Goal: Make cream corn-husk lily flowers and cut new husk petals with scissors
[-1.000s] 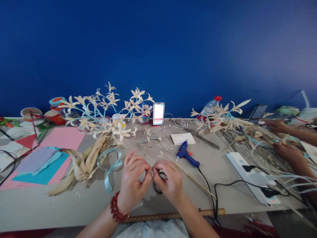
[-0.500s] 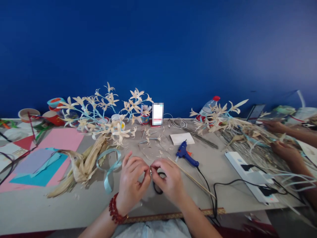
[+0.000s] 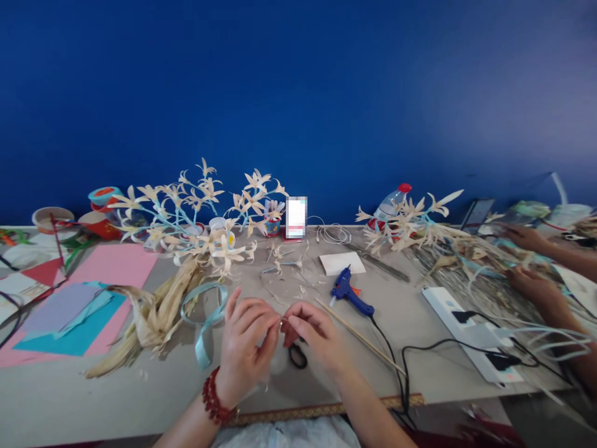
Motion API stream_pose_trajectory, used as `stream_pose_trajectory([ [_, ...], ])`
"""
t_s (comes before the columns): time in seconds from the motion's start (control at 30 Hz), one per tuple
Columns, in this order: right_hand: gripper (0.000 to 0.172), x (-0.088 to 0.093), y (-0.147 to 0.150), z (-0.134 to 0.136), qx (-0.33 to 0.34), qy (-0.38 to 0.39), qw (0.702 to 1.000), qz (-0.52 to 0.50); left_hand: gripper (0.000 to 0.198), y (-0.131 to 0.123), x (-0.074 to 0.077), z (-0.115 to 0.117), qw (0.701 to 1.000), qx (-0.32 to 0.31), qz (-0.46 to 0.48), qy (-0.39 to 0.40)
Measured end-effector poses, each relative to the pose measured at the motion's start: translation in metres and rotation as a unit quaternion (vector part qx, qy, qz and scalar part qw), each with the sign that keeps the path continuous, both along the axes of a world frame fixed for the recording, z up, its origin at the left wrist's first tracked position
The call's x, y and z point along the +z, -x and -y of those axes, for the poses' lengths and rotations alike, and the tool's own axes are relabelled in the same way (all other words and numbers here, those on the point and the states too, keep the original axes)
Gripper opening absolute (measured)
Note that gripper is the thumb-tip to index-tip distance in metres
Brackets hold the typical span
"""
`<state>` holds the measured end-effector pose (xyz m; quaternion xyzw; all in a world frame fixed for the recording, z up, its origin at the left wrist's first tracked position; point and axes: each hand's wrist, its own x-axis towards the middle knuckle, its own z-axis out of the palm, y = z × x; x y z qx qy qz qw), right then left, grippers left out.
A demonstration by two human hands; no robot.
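Near the table's front, my left hand [image 3: 252, 342] and my right hand [image 3: 314, 333] meet at the fingertips. Both are closed in a pinch around something small, too tiny to name. Below the fingers lies a black loop [image 3: 298, 357] that looks like a scissors handle, the rest of it covered by my hands. A light blue ribbon [image 3: 204, 342] curls on the table left of my left hand. To the right of my right hand lie a thin wooden stick [image 3: 359, 336] and a blue glue gun [image 3: 349, 292].
Pale husk flowers [image 3: 186, 211] on blue stems stand at the back, with more [image 3: 410, 218] at right. Dry corn husks [image 3: 156, 311] and coloured paper [image 3: 60, 339] lie left. A power strip [image 3: 466, 336] with cables sits right, near another person's hands [image 3: 532, 286].
My right hand's fingers have shifted and bent more at the pinch, and the black loop shows more clearly. The other person's hands have moved slightly.
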<state>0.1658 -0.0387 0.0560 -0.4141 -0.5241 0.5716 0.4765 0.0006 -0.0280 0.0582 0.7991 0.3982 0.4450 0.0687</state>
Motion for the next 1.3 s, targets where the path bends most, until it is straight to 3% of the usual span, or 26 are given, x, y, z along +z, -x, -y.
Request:
stream_pose_trajectory([
  [0.13,0.029,-0.008,0.004,0.0,0.053,0.119,0.982,-0.136,0.026,0.004,-0.006,-0.001,1.0,-0.026,0.002,-0.007],
  [0.27,0.027,-0.009,-0.001,0.002,0.039,0.104,0.987,-0.12,0.033,0.009,-0.012,0.0,0.984,-0.085,0.107,0.111],
  [0.43,0.02,-0.011,-0.007,0.002,0.044,0.073,0.993,-0.078,0.021,0.01,-0.012,0.0,0.892,-0.173,0.261,0.325],
  [0.63,0.019,-0.011,-0.008,0.003,0.045,0.029,0.998,-0.034,0.013,0.006,-0.007,-0.002,0.82,-0.187,0.335,0.425],
  [0.73,0.021,-0.013,-0.018,-0.003,0.088,-0.012,0.996,0.016,0.016,0.01,-0.012,-0.005,0.798,-0.194,0.33,0.467],
  [0.8,0.02,-0.018,-0.028,-0.015,0.107,-0.056,0.989,0.087,0.018,0.012,-0.021,-0.009,0.799,-0.171,0.328,0.473],
  [0.87,0.018,-0.024,-0.037,-0.033,0.046,-0.13,0.966,0.218,0.018,0.014,-0.032,-0.014,0.822,-0.117,0.324,0.453],
  [0.93,0.016,-0.033,-0.042,-0.054,-0.041,-0.219,0.883,0.413,0.02,0.013,-0.045,-0.018,0.86,-0.053,0.299,0.41],
  [1.07,0.012,-0.049,-0.04,-0.091,-0.066,-0.251,0.833,0.488,0.023,0.01,-0.064,-0.023,0.913,-0.009,0.228,0.338],
  [1.3,0.018,-0.059,-0.03,-0.116,-0.077,-0.253,0.776,0.572,0.02,0.013,-0.067,-0.022,0.927,-0.011,0.206,0.312],
])
